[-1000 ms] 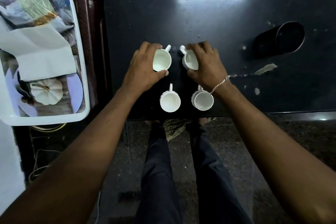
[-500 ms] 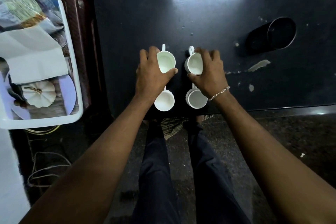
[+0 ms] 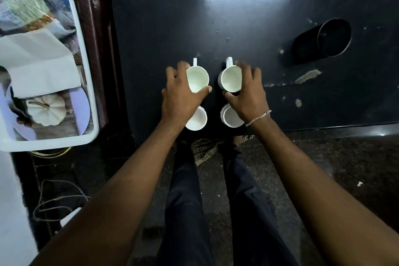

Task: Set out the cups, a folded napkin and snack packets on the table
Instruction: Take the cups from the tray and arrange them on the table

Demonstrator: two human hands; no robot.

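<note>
Several white cups stand in a square on the dark table (image 3: 248,17). My left hand (image 3: 181,95) grips the far left cup (image 3: 197,79) around its rim, handle pointing away. My right hand (image 3: 248,93) grips the far right cup (image 3: 231,79), its handle also pointing away. The near left cup (image 3: 197,120) and near right cup (image 3: 232,117) sit by the table's front edge, partly hidden under my wrists. A white napkin (image 3: 41,65) and clear snack packets (image 3: 28,6) lie in the white bin (image 3: 86,71) at the left.
A black cylindrical holder (image 3: 323,41) lies on its side at the table's right. A white pumpkin ornament (image 3: 47,110) sits in the bin. Cables (image 3: 54,203) lie on the floor at the left. My legs are below the table edge.
Both hands have turned the far cups so their handles point straight away from me. The far cups now sit closer to the near pair, and my wrists cover part of the near cups.
</note>
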